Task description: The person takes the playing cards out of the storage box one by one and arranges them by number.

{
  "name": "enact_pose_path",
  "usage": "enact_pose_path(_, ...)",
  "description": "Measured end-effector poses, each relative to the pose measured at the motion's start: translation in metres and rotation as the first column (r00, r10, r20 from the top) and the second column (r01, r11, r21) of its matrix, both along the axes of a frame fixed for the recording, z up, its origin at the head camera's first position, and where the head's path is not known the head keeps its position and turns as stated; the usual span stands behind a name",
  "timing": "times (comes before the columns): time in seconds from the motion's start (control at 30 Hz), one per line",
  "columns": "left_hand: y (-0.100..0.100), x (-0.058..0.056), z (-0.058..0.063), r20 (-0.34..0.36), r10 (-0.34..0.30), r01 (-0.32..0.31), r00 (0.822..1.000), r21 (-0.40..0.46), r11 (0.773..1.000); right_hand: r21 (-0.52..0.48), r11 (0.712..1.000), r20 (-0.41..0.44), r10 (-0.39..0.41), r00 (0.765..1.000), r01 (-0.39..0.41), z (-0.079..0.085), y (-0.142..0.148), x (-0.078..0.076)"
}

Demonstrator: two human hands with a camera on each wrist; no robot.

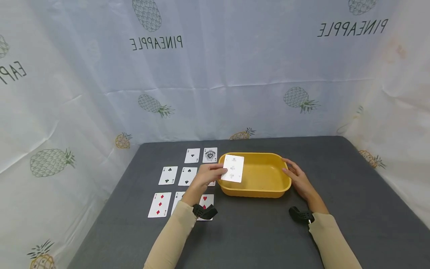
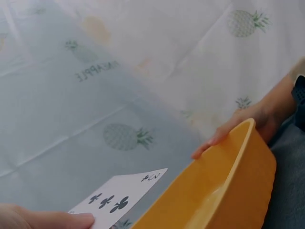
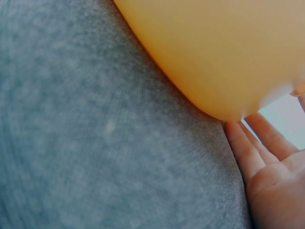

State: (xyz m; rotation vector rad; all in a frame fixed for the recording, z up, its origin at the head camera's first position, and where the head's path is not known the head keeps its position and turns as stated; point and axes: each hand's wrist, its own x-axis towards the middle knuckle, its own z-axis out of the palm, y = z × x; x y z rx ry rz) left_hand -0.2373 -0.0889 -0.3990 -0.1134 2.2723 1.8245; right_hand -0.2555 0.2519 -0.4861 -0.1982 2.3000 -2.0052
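My left hand [image 1: 209,175] pinches a playing card [image 1: 236,164] between thumb and fingers, above the left end of a yellow plastic basin [image 1: 255,193]. Seen in the left wrist view, the card [image 2: 116,195] is a three of clubs, tilted, with its face showing. My right hand [image 1: 299,179] holds the basin's right end, thumb over the rim and fingers along the outer side. In the right wrist view, fingers [image 3: 245,148] touch the basin's outer wall [image 3: 214,62] low down. Nothing but the basin is in that hand.
Left of the basin, several face-up cards lie in rows on the dark grey table [image 1: 248,231], among them a three of diamonds [image 1: 159,205], a two of clubs [image 1: 168,175] and an ace of spades [image 1: 210,155]. My left forearm partly covers some. A pineapple-print curtain [image 1: 215,67] hangs around the table.
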Motion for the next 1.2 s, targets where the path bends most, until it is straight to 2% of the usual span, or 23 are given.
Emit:
enact_pose_path(0.3,-0.020,0.003,-0.003,-0.002,0.057,-0.057,0.998,-0.019,0.998,0.020,1.000,-0.009,-0.003,1.000,0.003,-0.002,0.001,0.000)
enact_pose_path(0.6,-0.040,0.004,-0.007,-0.028,0.099,-0.098,0.995,0.019,0.995,0.031,1.000,-0.020,0.008,1.000,-0.007,-0.003,0.001,-0.001)
enact_pose_path(0.93,-0.072,0.010,-0.007,-0.017,0.160,-0.161,0.987,-0.046,0.986,0.013,1.000,-0.020,0.016,1.000,-0.015,-0.004,-0.001,-0.001)
enact_pose_path(1.2,-0.091,0.014,-0.011,-0.014,0.202,-0.203,0.979,-0.073,0.977,0.010,1.000,-0.011,0.001,1.000,-0.001,-0.004,0.001,-0.001)
